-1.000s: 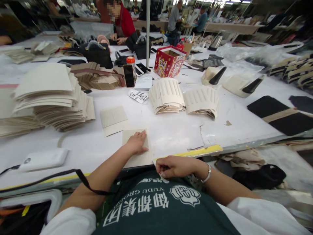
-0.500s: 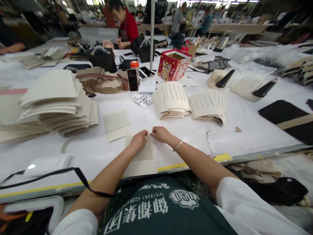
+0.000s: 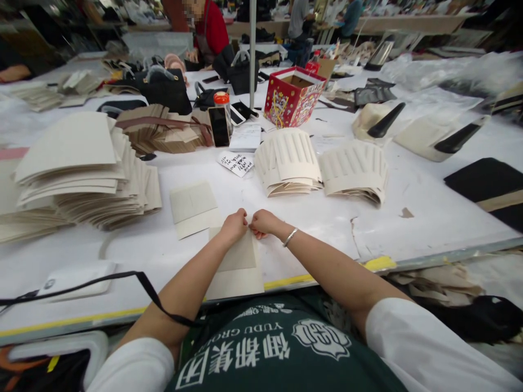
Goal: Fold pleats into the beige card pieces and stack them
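A cream card piece lies on the white table right in front of me, reaching to the table's near edge. My left hand and my right hand meet at its far edge, fingers curled and pinched together on that edge. The fingertips nearly touch each other. A silver bracelet sits on my right wrist. Another cream piece lies flat a little to the left of my hands.
A tall fanned stack of cream sheets fills the left. Two fanned ribbed cream stacks lie beyond my hands. A red box, phones, a handwritten note and black bags stand farther back. A person in red works across the table.
My right hand came up from the table's near edge to the far edge of the card piece, beside my left hand. Both hands have closed into a pinch there.
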Demonstrator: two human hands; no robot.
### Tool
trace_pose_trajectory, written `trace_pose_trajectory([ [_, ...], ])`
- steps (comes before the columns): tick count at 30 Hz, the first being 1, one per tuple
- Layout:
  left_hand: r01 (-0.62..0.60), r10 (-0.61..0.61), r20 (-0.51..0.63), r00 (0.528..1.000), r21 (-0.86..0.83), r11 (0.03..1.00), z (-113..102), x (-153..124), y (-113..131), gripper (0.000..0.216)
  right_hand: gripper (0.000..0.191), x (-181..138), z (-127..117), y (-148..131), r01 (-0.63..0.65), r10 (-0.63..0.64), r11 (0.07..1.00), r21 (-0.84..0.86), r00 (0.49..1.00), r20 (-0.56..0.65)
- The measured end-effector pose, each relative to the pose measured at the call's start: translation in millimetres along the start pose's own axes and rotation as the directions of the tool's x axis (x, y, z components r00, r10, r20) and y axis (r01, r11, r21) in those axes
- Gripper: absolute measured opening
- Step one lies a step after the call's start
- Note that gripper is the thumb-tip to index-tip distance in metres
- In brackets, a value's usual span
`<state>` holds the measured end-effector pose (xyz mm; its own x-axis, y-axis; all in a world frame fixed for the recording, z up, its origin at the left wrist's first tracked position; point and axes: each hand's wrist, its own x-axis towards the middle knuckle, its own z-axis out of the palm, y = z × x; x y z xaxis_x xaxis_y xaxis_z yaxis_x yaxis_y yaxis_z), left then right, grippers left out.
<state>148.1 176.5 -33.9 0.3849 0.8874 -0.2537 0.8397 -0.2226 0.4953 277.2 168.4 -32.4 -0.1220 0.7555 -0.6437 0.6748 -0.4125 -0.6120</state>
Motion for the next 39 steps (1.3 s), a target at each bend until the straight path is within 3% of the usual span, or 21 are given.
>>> trace_pose_trajectory([
  [6,-0.001,0.001,0.003,1.0,0.019,1.0,2,-4,1,0.038,0.011,3,1,5,0.031,-0.031,0.999,0.023,0.999,-0.013],
  [13,-0.012,0.012,0.017,1.0,0.003,1.0,3,-3,0,0.031,0.009,6,4,0,-0.041,0.035,0.99,-0.136,0.998,-0.046],
  [16,-0.081,0.081,0.004,0.997,-0.073,0.994,2,-12,-9,0.032,0.01,4,5,-2,-0.035,0.026,0.986,-0.16,0.998,-0.062],
  [19,-0.178,0.162,-0.091,0.983,-0.206,0.962,5,-30,-23,0.036,0.012,3,6,-1,-0.014,0.0,0.982,-0.186,0.997,-0.074],
  [22,-0.237,0.223,-0.132,0.966,-0.11,0.965,11,-51,-33,0.033,0.015,3,7,1,0.011,-0.03,0.97,-0.243,0.997,-0.074],
  [25,-0.295,0.297,-0.08,0.952,0.031,0.955,14,-64,-34,0.032,0.018,-1,7,-2,0.058,-0.105,0.912,-0.406,0.99,-0.094],
  [29,-0.319,0.322,-0.04,0.946,0.067,0.945,14,-68,-33,0.052,0.033,-10,6,-11,0.159,-0.311,0.797,-0.582,0.935,-0.17],
  [33,-0.292,0.295,-0.009,0.955,0.122,0.949,13,-65,-34,0.061,0.033,-8,8,-18,0.285,-0.409,0.696,-0.659,0.912,-0.038],
  [39,-0.22,0.214,0.066,0.975,0.11,0.969,10,-58,-27,0.061,0.021,2,12,-23,0.287,-0.341,0.667,-0.687,0.938,0.061],
])
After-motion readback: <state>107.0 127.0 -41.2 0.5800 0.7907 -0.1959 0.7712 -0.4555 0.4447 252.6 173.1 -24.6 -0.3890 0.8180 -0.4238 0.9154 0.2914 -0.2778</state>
